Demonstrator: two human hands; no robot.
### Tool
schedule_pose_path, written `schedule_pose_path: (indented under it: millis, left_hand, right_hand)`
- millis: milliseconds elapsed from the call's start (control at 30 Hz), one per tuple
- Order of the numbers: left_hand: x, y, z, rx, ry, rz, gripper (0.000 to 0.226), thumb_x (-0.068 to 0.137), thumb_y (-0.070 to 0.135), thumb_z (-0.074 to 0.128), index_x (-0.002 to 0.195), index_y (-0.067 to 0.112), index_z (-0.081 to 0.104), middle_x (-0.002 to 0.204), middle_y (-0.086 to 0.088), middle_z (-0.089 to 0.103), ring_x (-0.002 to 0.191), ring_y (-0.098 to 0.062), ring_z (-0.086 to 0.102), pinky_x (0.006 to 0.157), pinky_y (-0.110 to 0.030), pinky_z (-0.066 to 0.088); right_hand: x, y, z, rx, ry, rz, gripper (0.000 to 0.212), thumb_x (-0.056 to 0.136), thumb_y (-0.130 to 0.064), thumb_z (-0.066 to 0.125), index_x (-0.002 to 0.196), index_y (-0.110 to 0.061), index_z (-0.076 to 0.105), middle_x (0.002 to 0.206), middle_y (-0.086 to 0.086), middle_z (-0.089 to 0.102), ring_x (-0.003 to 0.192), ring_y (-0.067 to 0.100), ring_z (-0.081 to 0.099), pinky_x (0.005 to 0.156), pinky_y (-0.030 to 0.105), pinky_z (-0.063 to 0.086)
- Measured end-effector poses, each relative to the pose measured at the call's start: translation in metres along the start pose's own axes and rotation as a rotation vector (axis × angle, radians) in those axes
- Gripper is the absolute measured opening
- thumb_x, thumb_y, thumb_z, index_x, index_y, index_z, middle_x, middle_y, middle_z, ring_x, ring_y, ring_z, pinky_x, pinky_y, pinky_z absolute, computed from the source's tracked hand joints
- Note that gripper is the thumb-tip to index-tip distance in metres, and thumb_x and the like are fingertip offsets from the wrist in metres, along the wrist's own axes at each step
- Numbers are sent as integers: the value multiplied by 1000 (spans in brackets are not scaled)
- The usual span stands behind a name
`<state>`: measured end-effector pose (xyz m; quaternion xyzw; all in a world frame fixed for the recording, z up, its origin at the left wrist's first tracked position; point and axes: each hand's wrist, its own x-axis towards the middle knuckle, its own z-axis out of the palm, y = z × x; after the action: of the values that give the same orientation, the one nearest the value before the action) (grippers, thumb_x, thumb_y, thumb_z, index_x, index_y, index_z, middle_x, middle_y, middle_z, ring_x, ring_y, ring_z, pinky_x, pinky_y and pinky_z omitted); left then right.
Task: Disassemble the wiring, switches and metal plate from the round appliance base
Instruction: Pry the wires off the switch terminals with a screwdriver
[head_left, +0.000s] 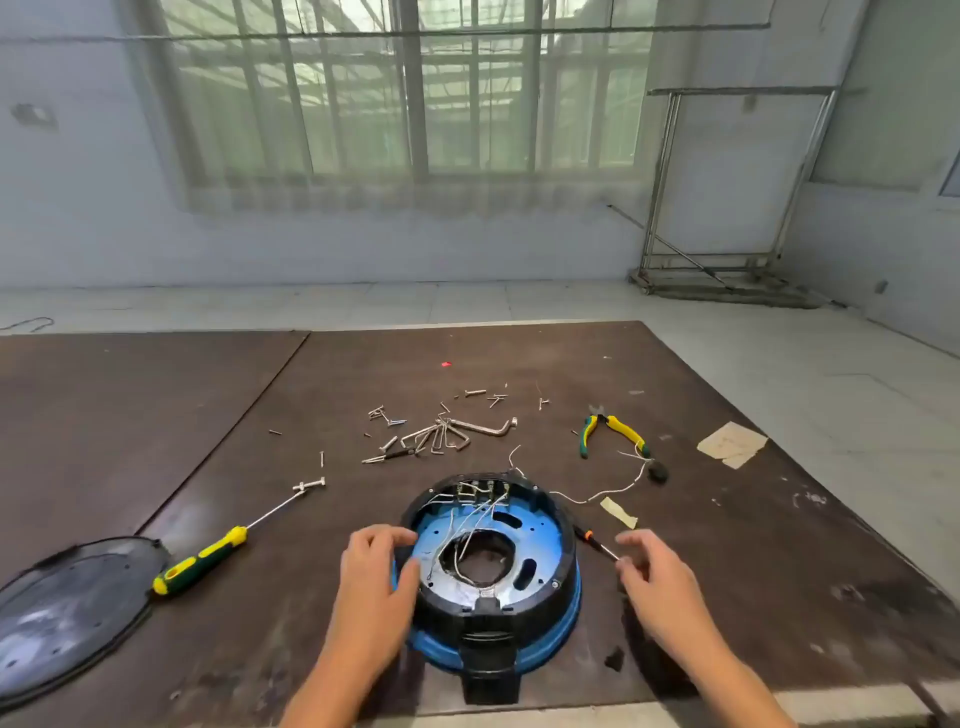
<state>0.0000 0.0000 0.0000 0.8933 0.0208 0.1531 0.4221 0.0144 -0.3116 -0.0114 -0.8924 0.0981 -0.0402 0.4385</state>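
Round appliance base (491, 597) sitting at the table's (727, 545) near edge, centre, white wires (470, 525) trailing across its open top. Left hand (376, 571) gripping the base's left rim, fingers curling over it. Right hand (652, 577) hovering just right of the base, fingers loosely curling at the small screwdriver's (592, 538) tip; pinching or only touching, cannot tell.

Pliers (613, 434), hex keys (441, 439), loose screws (387, 415) lie on the table (156, 415).

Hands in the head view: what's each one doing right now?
Left hand: closed, gripping the round base by its rim.
Right hand: fingertips at the small screwdriver; grip cannot be told.
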Motion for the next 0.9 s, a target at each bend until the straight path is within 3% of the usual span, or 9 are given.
schedule_pose_path:
  millis: [100, 233, 400, 500, 600, 667, 767, 833, 900]
  left_hand:
    - [30, 3, 25, 12, -34, -3, 26, 93, 16, 61, 113, 30, 55, 124, 7, 41, 122, -12, 43, 105, -27, 33]
    - [62, -10, 39, -30, -27, -129, 28, 98, 20, 53, 121, 36, 49, 123, 5, 51, 111, -12, 52, 92, -28, 38]
    - [91, -8, 40, 193, -106, -39, 24, 96, 33, 54, 117, 44, 47, 120, 12, 47, 109, -11, 53, 90, -37, 48]
    - [105, 6, 47, 272, -182, 121, 35, 94, 42, 57, 126, 42, 45, 127, 15, 42, 116, -8, 49, 95, -37, 48]
    - [113, 14, 54, 426, -221, 256, 36, 94, 50, 53, 129, 42, 47, 133, 14, 42, 120, -9, 47, 97, -35, 45]
    - [114, 13, 56, 432, -246, 328, 31, 95, 51, 52, 124, 42, 52, 132, 16, 42, 116, -8, 48, 91, -29, 44]
    - [114, 13, 57, 388, -248, 363, 22, 95, 47, 52, 115, 39, 58, 127, 20, 43, 109, -6, 52, 83, -26, 45]
    - [113, 12, 57, 375, -239, 369, 18, 96, 44, 53, 111, 38, 59, 127, 20, 44, 108, -6, 53, 83, -26, 45]
    - [111, 11, 57, 377, -244, 376, 18, 96, 43, 53, 113, 39, 58, 130, 21, 42, 108, -7, 54, 84, -25, 44]
  right_hand:
    - [40, -5, 18, -77, -3, -45, 37, 98, -7, 63, 130, -24, 58, 117, -4, 63, 111, 13, 61, 93, 22, 47]
    - [78, -14, 34, -267, -91, -95, 43, 96, -27, 68, 137, -24, 56, 127, -3, 60, 123, 19, 57, 103, 38, 50]
    - [96, -9, 42, -462, -157, -218, 31, 98, -37, 62, 129, -32, 59, 117, -9, 58, 115, 14, 57, 92, 29, 45]
    - [103, -5, 41, -477, -165, -202, 30, 100, -34, 59, 130, -32, 58, 115, -10, 62, 112, 16, 59, 91, 34, 46]
    - [114, -7, 34, -280, -134, -96, 28, 101, -22, 55, 128, -27, 59, 103, -6, 70, 96, 18, 65, 83, 36, 48]
    - [121, -7, 30, -169, -134, -45, 27, 101, -17, 52, 124, -29, 61, 91, -5, 72, 83, 16, 67, 78, 35, 51]
    - [125, -7, 29, 51, -162, -14, 31, 101, -7, 51, 120, -26, 64, 82, 0, 75, 68, 10, 69, 66, 23, 52]
    - [125, -7, 29, 170, -157, -9, 31, 100, -4, 54, 119, -24, 65, 83, 4, 76, 66, 10, 70, 61, 16, 50]
    - [125, -6, 30, 156, -155, -30, 28, 97, -6, 62, 119, -23, 65, 83, 9, 75, 71, 16, 71, 67, 23, 52]
